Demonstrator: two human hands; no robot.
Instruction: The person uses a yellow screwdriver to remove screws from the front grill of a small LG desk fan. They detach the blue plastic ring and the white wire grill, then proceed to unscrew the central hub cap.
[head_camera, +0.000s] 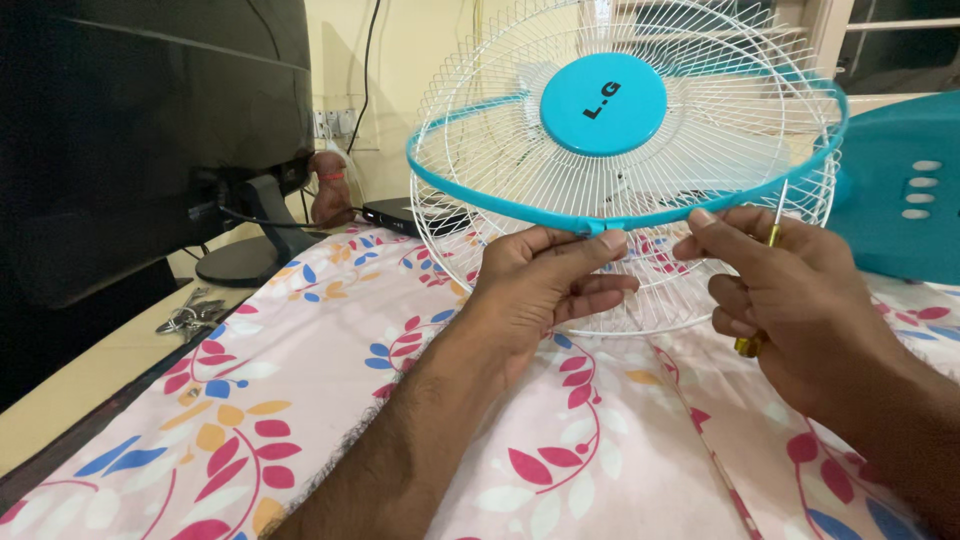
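A table fan lies tilted on a floral bedsheet, its white wire guard (500, 130) ringed by a turquoise band (700, 212) with a round turquoise cap (603, 104) in the middle. My left hand (545, 285) pinches the lower edge of the turquoise band, thumb on top. My right hand (790, 300) holds a yellow-handled screwdriver (772, 240), its thin shaft pointing up against the band beside my left thumb.
The turquoise fan base (900, 190) with white buttons stands at the right. A dark monitor (140, 120) on a stand is at the left, with keys (190, 315) and a small black box (400, 213) on the desk. The bedsheet (330, 400) covers the foreground.
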